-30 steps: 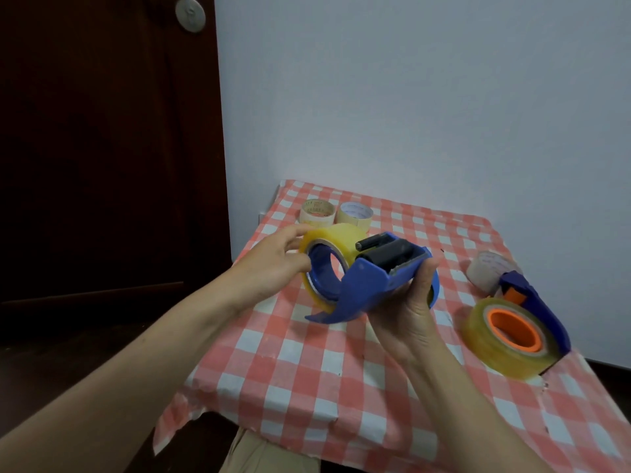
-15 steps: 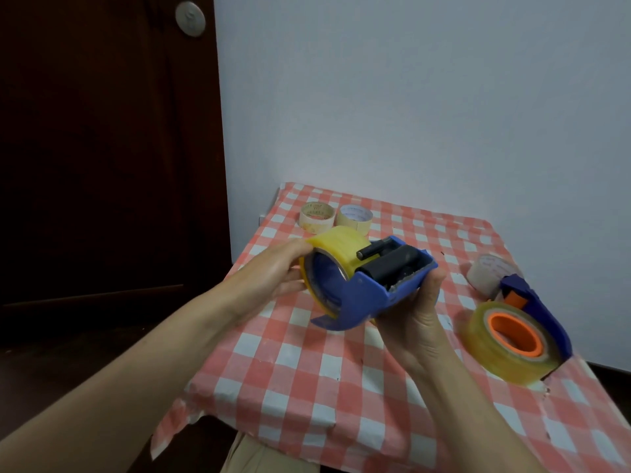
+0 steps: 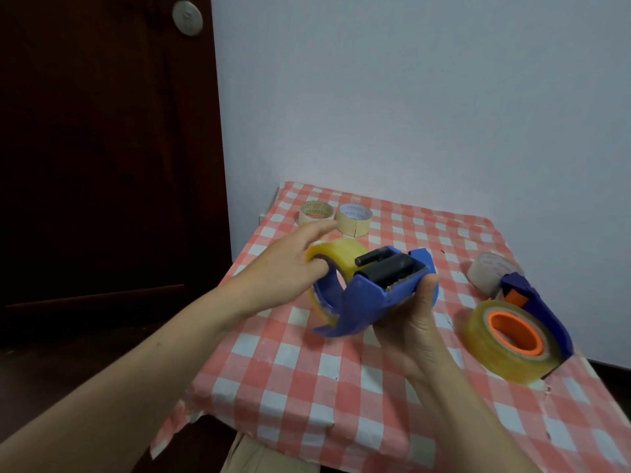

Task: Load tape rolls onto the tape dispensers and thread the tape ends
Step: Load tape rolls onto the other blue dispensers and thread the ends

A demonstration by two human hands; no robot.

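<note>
A blue hand-held tape dispenser (image 3: 365, 302) is held above the checked table, its black roller (image 3: 389, 268) facing up. A yellowish clear tape roll (image 3: 341, 257) sits on its hub at the left side. My right hand (image 3: 409, 322) grips the dispenser body from below, thumb on its right edge. My left hand (image 3: 290, 268) is at the roll's left side with its thumb against the rim and its fingers stretched out, blurred, above the roll. A second blue dispenser (image 3: 543, 308) lies on the table to the right, with a clear roll (image 3: 485, 346) on its orange hub.
Two nearly spent cardboard tape cores (image 3: 316, 211) (image 3: 353, 218) stand at the back of the red-and-white checked cloth (image 3: 307, 387). A whitish roll (image 3: 488, 268) lies behind the second dispenser. A dark door is on the left and a pale wall runs behind the table.
My left hand's fingers have lifted off the yellowish roll and stretched out above it. The dispenser in my right hand has turned slightly, its tail now pointing down and left.
</note>
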